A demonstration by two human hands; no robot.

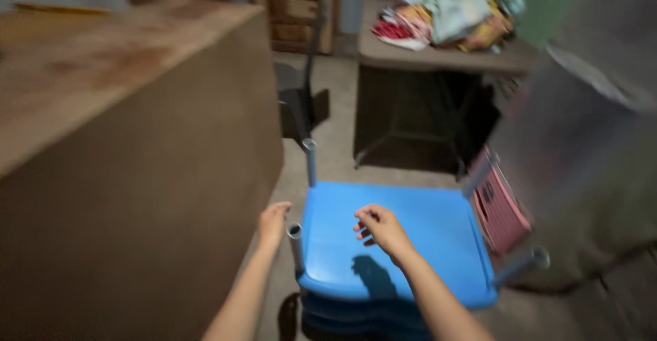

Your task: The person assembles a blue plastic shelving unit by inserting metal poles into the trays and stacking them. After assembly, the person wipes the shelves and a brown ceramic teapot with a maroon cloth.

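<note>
While the left hand [272, 222] hangs open beside a grey leg [295, 244] and the right hand [380, 229] hovers loosely curled, empty, the upturned blue plastic chair [397, 242] looks light, stiff, best gripped by its legs.

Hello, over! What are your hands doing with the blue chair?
Left hand open, beside grey leg. Right hand loosely curled over blue seat. Big brown box close on left.

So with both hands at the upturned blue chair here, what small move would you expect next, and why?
Probably the left hand closes on the grey leg beside it. It sits open, just short of that leg, while the right hand hovers loosely curled over the blue chair, holding nothing. The picture is blurred, so contact is uncertain.
</note>
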